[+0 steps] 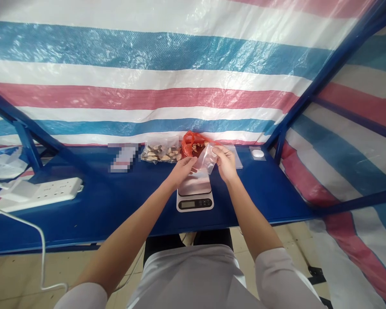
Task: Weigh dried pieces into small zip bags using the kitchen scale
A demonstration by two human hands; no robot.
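Note:
A clear plastic bag (207, 159) hangs between my two hands above a kitchen scale (195, 202) with a shiny top plate. My right hand (224, 161) is closed on the bag's upper right side. On the other side, my left hand (184, 169) pinches the bag's left edge with thumb and fingers. Nothing shows inside the bag. Just behind stands an open red plastic bag (189, 145) with dried brown slices in it. Left of that lies a filled clear bag of dried slices (161, 151).
A white power strip (58, 191) with a cable lies at the left of the blue table (122, 210). A blurred packet (124, 158) lies at the back. Flat clear bags (237, 158) and a small round white item (257, 153) are at back right. Striped sheeting surrounds the table.

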